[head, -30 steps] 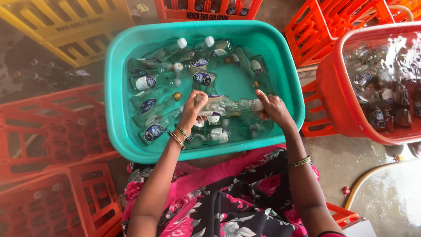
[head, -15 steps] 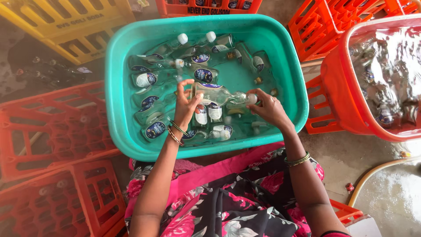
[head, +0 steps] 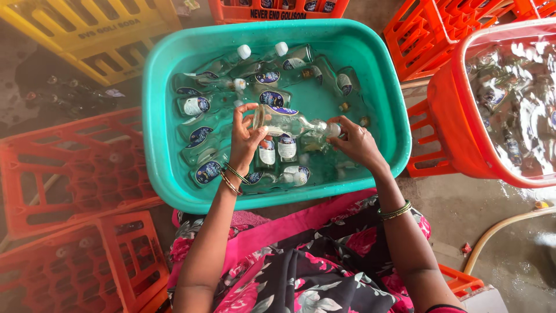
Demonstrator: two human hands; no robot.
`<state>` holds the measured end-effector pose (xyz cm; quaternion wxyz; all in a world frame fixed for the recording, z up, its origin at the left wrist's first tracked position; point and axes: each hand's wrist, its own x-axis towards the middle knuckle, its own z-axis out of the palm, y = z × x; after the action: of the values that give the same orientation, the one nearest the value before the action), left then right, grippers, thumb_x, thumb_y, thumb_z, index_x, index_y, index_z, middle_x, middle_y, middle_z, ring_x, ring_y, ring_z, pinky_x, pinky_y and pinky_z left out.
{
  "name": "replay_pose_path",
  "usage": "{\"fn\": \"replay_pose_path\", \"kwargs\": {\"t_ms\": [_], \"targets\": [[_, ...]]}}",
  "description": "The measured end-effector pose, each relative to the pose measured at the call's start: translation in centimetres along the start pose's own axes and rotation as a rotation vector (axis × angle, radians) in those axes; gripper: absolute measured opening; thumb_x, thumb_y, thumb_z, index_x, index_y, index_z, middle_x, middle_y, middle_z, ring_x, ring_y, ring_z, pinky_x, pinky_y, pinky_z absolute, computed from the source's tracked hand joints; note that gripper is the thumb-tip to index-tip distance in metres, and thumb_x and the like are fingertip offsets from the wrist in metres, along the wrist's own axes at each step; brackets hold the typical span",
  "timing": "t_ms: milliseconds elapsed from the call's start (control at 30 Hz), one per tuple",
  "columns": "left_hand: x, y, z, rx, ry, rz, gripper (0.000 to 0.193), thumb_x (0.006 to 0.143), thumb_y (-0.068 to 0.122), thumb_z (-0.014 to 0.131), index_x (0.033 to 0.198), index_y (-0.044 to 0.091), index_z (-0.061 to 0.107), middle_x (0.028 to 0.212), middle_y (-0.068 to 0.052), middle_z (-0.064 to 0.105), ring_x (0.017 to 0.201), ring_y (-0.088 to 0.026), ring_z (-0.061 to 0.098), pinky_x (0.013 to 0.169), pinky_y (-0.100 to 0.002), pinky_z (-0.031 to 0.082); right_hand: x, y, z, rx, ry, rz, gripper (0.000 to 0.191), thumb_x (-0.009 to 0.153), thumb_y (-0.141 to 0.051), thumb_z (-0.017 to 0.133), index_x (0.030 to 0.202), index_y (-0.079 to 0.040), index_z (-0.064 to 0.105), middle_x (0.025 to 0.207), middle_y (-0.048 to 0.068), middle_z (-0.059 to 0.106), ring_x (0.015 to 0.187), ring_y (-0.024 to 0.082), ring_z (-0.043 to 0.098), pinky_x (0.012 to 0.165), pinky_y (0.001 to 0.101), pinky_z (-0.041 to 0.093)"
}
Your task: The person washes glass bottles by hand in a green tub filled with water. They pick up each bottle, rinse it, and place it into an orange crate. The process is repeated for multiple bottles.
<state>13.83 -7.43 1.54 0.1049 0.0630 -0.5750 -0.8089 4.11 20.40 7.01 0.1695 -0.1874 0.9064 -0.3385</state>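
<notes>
A clear glass bottle point(head: 289, 122) lies sideways above the water of a teal plastic tub point(head: 382, 87). My left hand point(head: 245, 139) grips its base end, and my right hand point(head: 356, 142) holds its white-capped neck. Several more labelled bottles point(head: 200, 105) lie sunk in the tub's water around and below the held one. Both wrists wear bangles.
A red tub point(head: 449, 110) of water and bottles stands at the right. Orange crates point(head: 69, 168) sit at the left and at the top right point(head: 428, 35), a yellow crate point(head: 87, 29) at the top left. A hose point(head: 498, 229) runs over the wet floor.
Both hands have lifted the bottle out of the water and hold it higher above the tub. The view has shifted slightly to the right.
</notes>
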Motion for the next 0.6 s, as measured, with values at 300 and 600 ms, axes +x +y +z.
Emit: {"fn": "replay_pose_path", "kwargs": {"t_ms": [300,600], "targets": [[-0.1,0.8,-0.5,0.003,0.003,0.023,0.057,0.093,0.009,0.067,0.143,0.011,0.039,0.124,-0.014,0.064,0.083,-0.016,0.071,0.063,-0.026,0.059,0.2,-0.4,0.5,-0.012,-0.010,-0.013,0.043,0.086,-0.023,0.078,0.126,-0.016,0.064,0.085,0.007,0.075,0.074,0.016,0.076,0.067,0.0341,0.054],[5.7,0.0,4.3,0.002,-0.096,0.048,0.054,0.093,0.011,0.067,0.140,0.013,0.039,0.122,-0.014,0.069,0.081,-0.016,0.072,0.063,-0.027,0.060,0.0,2.0,-4.5,0.154,0.234,-0.082,0.046,0.085,-0.019,0.077,0.130,-0.015,0.066,0.087,0.007,0.074,0.073,0.012,0.072,0.064,0.0308,0.054]]}}
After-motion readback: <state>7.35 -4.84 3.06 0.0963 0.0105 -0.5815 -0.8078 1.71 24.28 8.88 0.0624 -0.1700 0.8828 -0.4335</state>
